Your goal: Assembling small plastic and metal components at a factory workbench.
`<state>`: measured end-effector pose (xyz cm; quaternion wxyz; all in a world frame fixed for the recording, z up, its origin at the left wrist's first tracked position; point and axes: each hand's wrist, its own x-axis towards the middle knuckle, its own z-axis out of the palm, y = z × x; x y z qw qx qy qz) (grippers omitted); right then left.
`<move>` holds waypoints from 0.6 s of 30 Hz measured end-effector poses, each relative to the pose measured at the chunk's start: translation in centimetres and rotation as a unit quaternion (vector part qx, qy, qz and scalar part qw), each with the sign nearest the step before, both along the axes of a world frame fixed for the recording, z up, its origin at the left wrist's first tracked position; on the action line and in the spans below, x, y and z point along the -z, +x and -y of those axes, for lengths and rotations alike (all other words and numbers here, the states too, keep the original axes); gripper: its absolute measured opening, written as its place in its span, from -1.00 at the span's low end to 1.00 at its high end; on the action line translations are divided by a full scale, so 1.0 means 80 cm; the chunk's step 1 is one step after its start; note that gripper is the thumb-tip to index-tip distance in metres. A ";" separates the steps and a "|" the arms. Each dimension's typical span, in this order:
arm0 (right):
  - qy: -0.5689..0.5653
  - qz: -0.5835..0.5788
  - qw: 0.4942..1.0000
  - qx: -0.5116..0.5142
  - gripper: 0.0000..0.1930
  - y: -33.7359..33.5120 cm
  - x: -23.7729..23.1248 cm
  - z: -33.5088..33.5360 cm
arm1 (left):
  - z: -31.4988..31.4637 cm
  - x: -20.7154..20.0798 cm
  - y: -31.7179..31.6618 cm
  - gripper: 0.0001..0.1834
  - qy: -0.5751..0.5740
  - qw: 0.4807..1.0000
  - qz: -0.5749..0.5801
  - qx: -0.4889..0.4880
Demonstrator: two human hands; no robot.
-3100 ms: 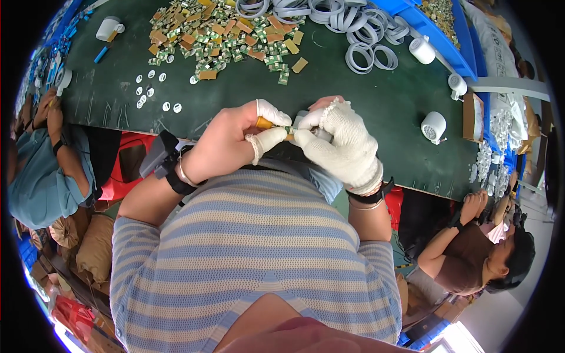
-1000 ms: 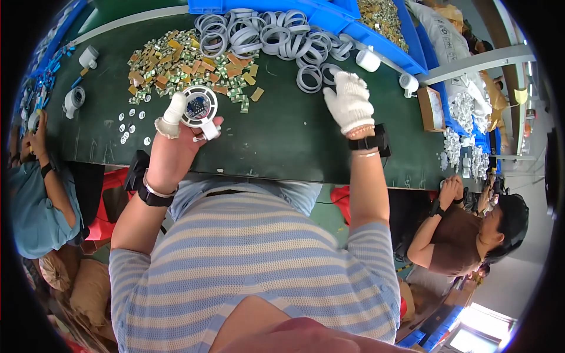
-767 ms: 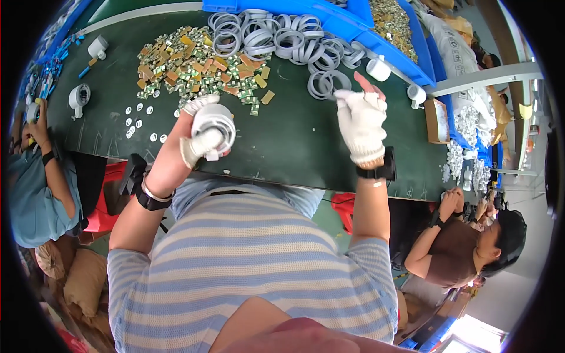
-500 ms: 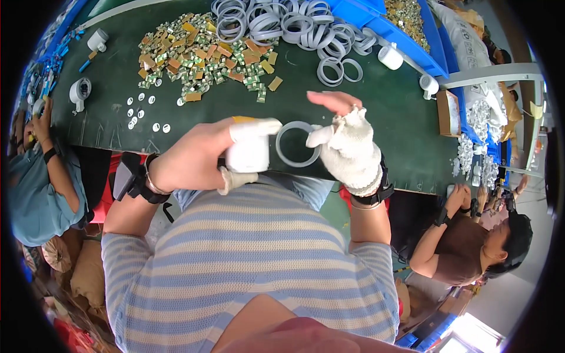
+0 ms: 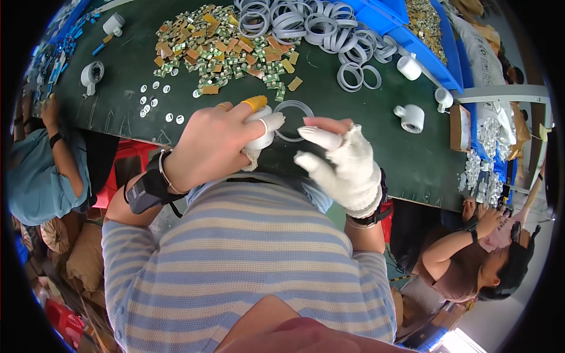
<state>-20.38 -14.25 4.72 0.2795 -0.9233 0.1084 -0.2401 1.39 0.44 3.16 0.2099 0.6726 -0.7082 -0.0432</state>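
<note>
My left hand (image 5: 220, 132), in a partial white glove with a yellow finger cover, is closed round a white cylindrical housing (image 5: 263, 140) just above the table's near edge. Its fingers hide much of the housing. Directly to the right is a translucent grey ring (image 5: 296, 102); whether it rests on the table or touches my left fingertips I cannot tell. My right hand (image 5: 344, 162), in a white knit glove with some bare fingertips, has its thumb and fingers apart. One of its gloved fingertips comes close to the ring's lower right rim, and nothing is gripped in this hand.
Small circuit boards (image 5: 226, 53) lie heaped at the back beside a pile of grey rings (image 5: 321, 26). Round white discs (image 5: 154, 103) are scattered at left. White housings stand at left (image 5: 92, 75) and right (image 5: 412, 119). Blue bins (image 5: 429, 56) line the right; co-workers sit on both sides.
My left hand has moved a little right and up with the housing, turning it more under the fingers. My right fingers have come down, away from the ring. Another white housing appears on the right.
</note>
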 end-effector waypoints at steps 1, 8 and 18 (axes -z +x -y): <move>-0.040 -0.032 0.999 0.014 -0.58 0.008 -0.003 -0.007 | 0.000 0.002 0.000 -0.17 0.002 1.000 0.000 -0.001; -0.053 -0.018 0.998 -0.003 -0.69 0.011 0.017 0.004 | 0.004 0.006 0.005 -0.27 0.019 0.999 -0.033 0.019; -0.093 -0.024 0.994 0.050 -0.57 0.012 0.009 -0.003 | 0.004 0.008 0.000 -0.15 0.030 0.998 -0.044 -0.013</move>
